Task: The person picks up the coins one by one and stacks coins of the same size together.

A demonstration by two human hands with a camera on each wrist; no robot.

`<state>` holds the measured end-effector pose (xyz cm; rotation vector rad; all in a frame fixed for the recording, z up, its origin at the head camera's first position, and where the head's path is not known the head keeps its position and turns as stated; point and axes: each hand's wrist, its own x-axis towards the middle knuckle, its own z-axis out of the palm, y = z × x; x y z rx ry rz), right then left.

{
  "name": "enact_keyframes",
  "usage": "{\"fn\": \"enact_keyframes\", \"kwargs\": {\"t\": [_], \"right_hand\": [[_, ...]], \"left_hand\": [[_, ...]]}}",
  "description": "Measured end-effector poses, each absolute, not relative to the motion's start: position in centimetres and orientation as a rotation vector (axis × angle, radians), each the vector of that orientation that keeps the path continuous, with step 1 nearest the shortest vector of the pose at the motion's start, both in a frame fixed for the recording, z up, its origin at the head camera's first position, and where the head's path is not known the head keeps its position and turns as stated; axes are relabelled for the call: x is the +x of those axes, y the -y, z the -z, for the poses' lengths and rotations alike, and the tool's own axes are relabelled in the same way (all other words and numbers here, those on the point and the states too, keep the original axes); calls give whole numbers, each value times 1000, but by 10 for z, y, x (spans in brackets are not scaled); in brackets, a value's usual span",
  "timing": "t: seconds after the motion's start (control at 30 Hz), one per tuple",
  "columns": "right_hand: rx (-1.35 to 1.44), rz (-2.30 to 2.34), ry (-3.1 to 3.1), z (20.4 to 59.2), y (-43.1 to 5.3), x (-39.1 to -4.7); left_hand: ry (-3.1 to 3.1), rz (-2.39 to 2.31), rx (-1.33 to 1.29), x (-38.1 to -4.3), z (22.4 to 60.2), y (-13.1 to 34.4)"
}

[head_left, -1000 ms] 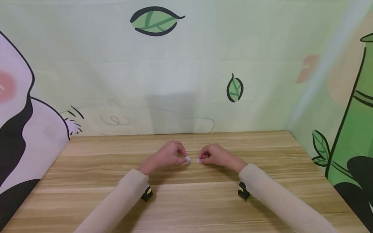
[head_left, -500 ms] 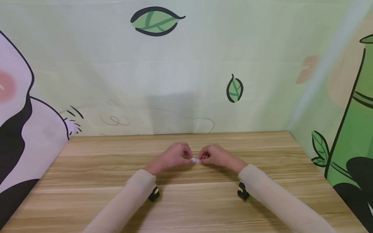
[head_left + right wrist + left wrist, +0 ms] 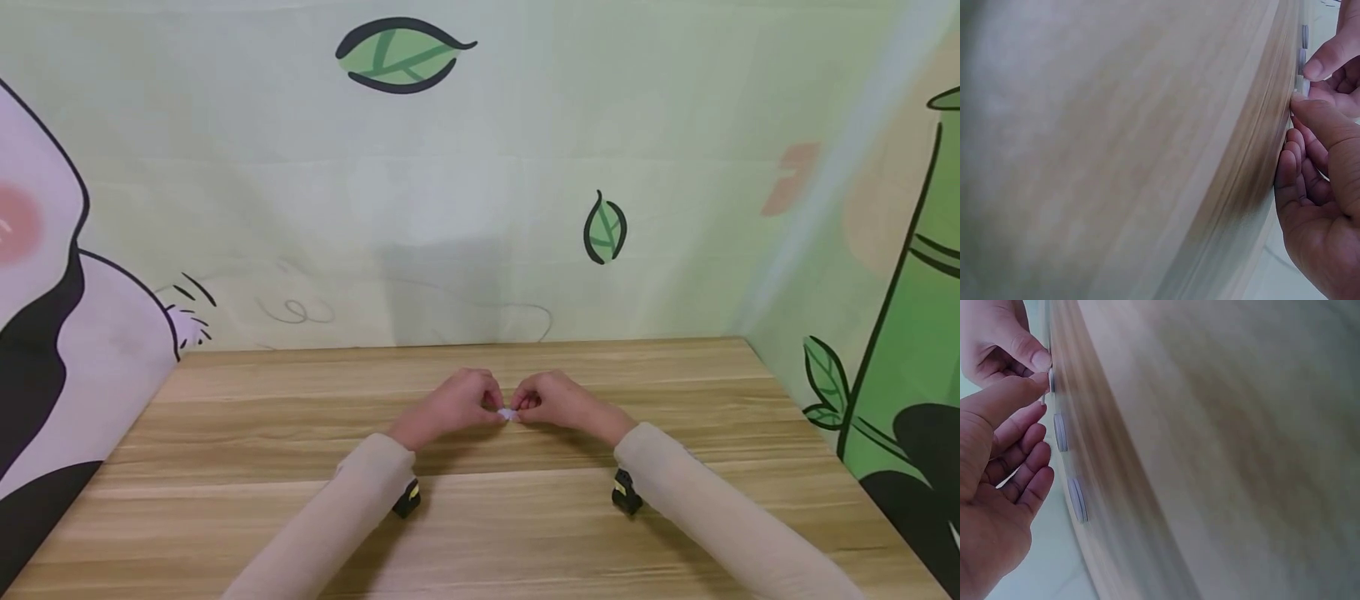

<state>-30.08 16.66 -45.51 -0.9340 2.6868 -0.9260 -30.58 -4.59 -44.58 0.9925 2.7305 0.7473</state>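
Observation:
Over the table's back half, my left hand (image 3: pixel 457 403) and right hand (image 3: pixel 558 400) meet fingertip to fingertip. Each pinches a small pale disc-like piece between thumb and forefinger; the two pieces (image 3: pixel 507 413) now look like one whitish spot in the head view. In the left wrist view, part of a pale disc (image 3: pixel 1052 380) shows by the fingertips. Two more thin grey-white discs, a nearer one (image 3: pixel 1077 500) and a farther one (image 3: pixel 1060 432), lie on the wood beside the left hand's loosely curled other fingers. In the head view these are hidden.
The wood-grain table (image 3: pixel 480 533) runs back to a pale green printed backdrop (image 3: pixel 675 125) with leaf drawings. Black wrist cameras sit under the left cuff (image 3: pixel 407 498) and the right cuff (image 3: pixel 626 492).
My left hand has moved right with its pale disc until that piece meets the one in my right hand. The right hand has stayed nearly still.

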Motion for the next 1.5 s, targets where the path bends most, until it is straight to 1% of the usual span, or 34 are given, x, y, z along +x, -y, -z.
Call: {"fn": "enact_keyframes", "kwargs": {"t": [0.37, 0.73, 1.1, 1.33, 1.5], "right_hand": [[-962, 937, -2678, 457, -166, -302], [-1001, 835, -2678, 452, -170, -306], [-1008, 860, -2663, 451, -171, -305], [-996, 836, -2653, 448, -171, -305], [-987, 834, -2620, 447, -167, -305]], "left_hand": [[-2740, -733, 949, -307, 449, 37], [-2707, -772, 856, -306, 447, 32], [-2710, -771, 849, -303, 444, 28], [-2697, -769, 926, -306, 448, 25], [-2706, -767, 887, -304, 447, 27]]}}
